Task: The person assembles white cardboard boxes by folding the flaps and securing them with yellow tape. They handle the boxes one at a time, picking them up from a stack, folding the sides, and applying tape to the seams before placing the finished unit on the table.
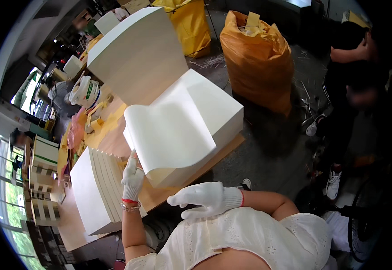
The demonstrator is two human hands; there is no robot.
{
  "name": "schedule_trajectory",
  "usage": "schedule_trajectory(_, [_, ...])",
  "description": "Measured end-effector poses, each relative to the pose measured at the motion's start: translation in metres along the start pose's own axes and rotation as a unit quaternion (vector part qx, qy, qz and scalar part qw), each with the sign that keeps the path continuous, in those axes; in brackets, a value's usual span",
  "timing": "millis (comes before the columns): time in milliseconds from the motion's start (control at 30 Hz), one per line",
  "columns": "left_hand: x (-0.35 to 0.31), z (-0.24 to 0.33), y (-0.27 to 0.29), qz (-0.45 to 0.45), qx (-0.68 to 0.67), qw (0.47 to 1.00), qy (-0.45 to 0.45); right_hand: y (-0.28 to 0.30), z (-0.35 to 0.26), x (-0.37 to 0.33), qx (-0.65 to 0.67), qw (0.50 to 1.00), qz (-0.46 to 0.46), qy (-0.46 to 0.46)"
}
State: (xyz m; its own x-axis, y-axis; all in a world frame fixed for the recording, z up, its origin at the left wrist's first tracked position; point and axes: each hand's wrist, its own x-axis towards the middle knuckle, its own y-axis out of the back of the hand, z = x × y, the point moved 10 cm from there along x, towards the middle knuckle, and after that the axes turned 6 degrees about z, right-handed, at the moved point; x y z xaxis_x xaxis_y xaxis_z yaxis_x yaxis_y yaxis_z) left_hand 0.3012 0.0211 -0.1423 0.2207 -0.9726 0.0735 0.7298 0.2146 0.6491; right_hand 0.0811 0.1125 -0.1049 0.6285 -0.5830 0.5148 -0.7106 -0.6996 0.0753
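Observation:
A large white paper sheet (169,130) is bent over on top of a thick stack of white paper (227,108), its left side curling into a rounded fold. My left hand (133,179), in a white knitted glove with a red cuff edge, is at the near left corner of the fold. Its fingertips are closed at the sheet's edge, partly hidden by the paper. In front of my body, my right hand (205,198), gloved the same way, holds nothing. Its fingers stretch to the left, with the thumb apart below them, away from the stack.
Another paper stack (99,193), in stepped layers, sits on the table at left. Behind rises a tall curved stack (142,54). A white bucket (84,92) and pink plastic (75,130) lie farther left. An orange sack (259,67) and yellow sack (193,27) stand beyond. People are nearby.

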Motion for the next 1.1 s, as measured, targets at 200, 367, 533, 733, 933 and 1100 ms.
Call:
schedule_trajectory(200, [0.016, 0.025, -0.045, 0.013, 0.299, 0.940, -0.163, 0.053, 0.002, -0.033, 0.026, 0.999, 0.033, -0.014])
schedule_trajectory(367, [0.023, 0.027, -0.112, -0.108, 0.429, 0.878, -0.185, 0.085, 0.006, -0.049, 0.048, 0.998, 0.038, -0.012])
schedule_trajectory(533, [0.028, 0.179, -0.184, 0.052, 0.266, 0.876, -0.398, 0.112, 0.005, -0.063, 0.011, 0.998, 0.052, 0.036])
schedule_trajectory(733, [0.023, 0.235, -0.249, -0.022, 0.212, 0.877, -0.431, 0.138, 0.014, -0.085, 0.013, 0.996, 0.085, 0.028])
schedule_trajectory(933, [0.024, 0.251, -0.263, -0.013, 0.291, 0.871, -0.396, 0.177, 0.019, -0.102, 0.029, 0.989, 0.143, 0.029])
schedule_trajectory(1100, [0.030, 0.254, -0.264, -0.040, 0.263, 0.877, -0.400, 0.203, 0.014, -0.110, 0.002, 0.983, 0.177, 0.049])
